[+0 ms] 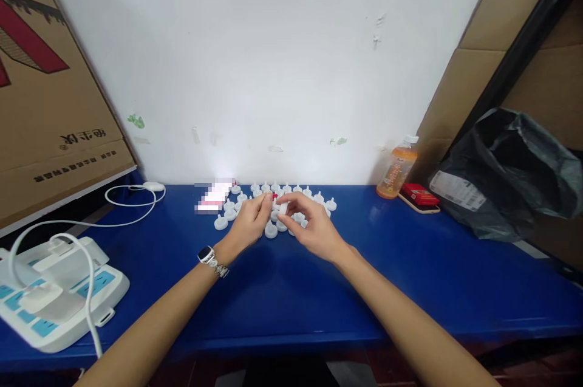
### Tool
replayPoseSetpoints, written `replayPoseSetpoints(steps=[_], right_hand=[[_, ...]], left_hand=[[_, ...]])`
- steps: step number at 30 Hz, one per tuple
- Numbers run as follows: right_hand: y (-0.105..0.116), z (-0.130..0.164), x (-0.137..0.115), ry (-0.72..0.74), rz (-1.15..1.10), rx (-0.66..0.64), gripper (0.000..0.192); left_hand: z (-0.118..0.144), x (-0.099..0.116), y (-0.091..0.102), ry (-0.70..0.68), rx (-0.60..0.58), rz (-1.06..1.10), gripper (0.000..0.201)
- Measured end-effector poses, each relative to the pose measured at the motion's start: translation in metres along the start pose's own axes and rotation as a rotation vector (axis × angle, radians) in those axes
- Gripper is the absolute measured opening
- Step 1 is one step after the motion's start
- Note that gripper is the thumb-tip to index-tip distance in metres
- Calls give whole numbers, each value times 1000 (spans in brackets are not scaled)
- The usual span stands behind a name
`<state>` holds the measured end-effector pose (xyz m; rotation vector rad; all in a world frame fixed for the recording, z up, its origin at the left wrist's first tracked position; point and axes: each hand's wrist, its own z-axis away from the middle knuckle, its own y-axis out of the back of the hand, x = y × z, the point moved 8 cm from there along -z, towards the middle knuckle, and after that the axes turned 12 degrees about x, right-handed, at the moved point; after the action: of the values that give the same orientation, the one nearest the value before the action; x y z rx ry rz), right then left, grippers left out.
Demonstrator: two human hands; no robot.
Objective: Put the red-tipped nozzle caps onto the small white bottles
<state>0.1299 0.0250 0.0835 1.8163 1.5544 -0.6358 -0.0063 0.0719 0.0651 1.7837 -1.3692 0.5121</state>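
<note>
Several small white round caps (271, 231) with knobs lie in a cluster at the back middle of the blue table (282, 296). My left hand (249, 224), a watch on its wrist, pinches a small piece with a red tip above the cluster. My right hand (310, 226) holds a small white cap (283, 209) between thumb and fingers, close to the left hand's fingertips. Both hands hover just over the caps.
A white power strip (59, 299) with plugged cables sits front left. An orange drink bottle (397, 169), a red box (419, 194) on a phone and a black plastic bag (510, 174) are at the right. Cardboard leans left and right against the white wall.
</note>
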Motion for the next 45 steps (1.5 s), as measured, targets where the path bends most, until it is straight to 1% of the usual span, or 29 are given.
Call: replayPoseSetpoints(steps=[2,3,4,5,7,9,11,14,17,19,21,23,24,26,28,30,33,35,38,41,43,45], right_hand=[[-2,3,-17,172,99,12,23],[-3,5,-22,225,109,8,23],[-4,6,-26,249,104,7,23],[-4,7,-26,243,88,12,23],[-2,7,-19,143,22,36,22],[0,5,-6,-21,-112,53,22],[-1,5,7,-176,-266,30,22],[-5,5,19,-370,-450,-68,26],[-10,11,27,-587,-633,-199,25],[-16,18,30,-716,-722,-309,26],[-22,25,32,-802,-756,-391,28],[-24,26,34,-807,-744,-376,29],[-24,24,36,-774,-723,-334,29],[-20,17,37,-653,-628,-235,30],[-17,10,36,-516,-495,-158,32],[-15,6,34,-389,-365,-108,33],[-12,3,23,-178,-143,-63,25],[-12,3,10,-15,16,-50,20],[-14,7,-9,180,127,-52,17],[-12,12,-19,306,178,-67,17],[-3,12,-19,349,221,-50,14],[16,7,-10,315,251,55,7]], left_hand=[[1,-6,-4,170,-5,160,49],[3,-6,-5,225,-14,207,51],[4,-3,-4,248,-13,217,52],[5,2,-1,236,-4,185,52],[6,16,8,127,2,27,49],[9,30,11,-19,-38,-155,40],[11,35,10,-128,-79,-264,30],[12,35,6,-276,-108,-295,25],[18,40,-4,-495,-173,-310,25],[23,44,-9,-641,-204,-355,27],[27,49,-11,-753,-204,-411,29],[28,50,-11,-792,-190,-433,31],[27,49,-10,-771,-181,-423,31],[21,41,-6,-649,-157,-381,33],[15,30,0,-466,-113,-337,36],[10,18,5,-274,-64,-279,40],[8,3,8,8,-36,-105,46],[9,-4,5,159,-38,25,48],[10,-4,-2,292,-37,157,46],[12,-1,-6,399,-44,232,40],[13,-5,4,480,-14,274,38],[10,-14,27,534,70,290,38]])
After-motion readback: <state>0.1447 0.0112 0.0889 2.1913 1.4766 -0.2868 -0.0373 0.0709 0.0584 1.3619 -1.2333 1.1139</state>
